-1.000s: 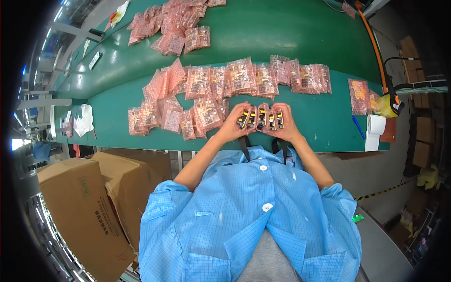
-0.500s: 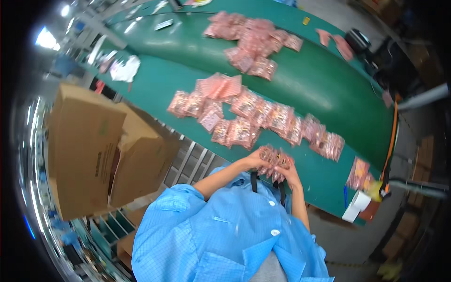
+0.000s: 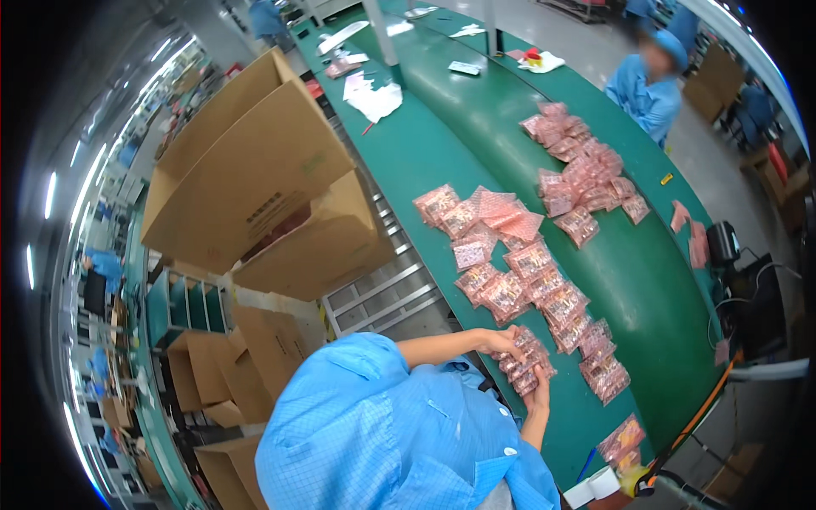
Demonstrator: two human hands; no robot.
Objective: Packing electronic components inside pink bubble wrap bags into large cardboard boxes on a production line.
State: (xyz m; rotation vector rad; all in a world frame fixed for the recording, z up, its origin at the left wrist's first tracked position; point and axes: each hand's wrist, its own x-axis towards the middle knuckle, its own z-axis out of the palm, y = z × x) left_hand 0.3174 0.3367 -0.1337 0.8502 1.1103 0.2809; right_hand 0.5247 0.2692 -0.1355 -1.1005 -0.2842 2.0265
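Observation:
Close to my body, at the near edge of the green bench (image 3: 586, 416), I grip a small stack of pink bubble-wrap bags (image 3: 527, 361) between both hands. My left hand (image 3: 501, 342) is closed on its left end, with the fingers over the top. Around the near right side of the stack, my right hand (image 3: 539, 393) is closed too. Small parts show dimly through the pink plastic; their kind cannot be made out. Just beyond my hands lie rows of similar filled bags (image 3: 561, 306), with flat pink bubble bags (image 3: 510, 217) on top of some.
Another heap of pink bags (image 3: 586, 166) rests on the green belt (image 3: 476, 110) farther off. Large cardboard boxes (image 3: 255, 178) stand left, beside a metal roller frame (image 3: 391, 289). A white label roll (image 3: 595, 487) sits near right. Across the bench is a person in blue (image 3: 650, 93).
My view has swung to the left, bringing more of the boxes and the person across the bench into sight. Both hands still hold the stack of bags, now turned differently.

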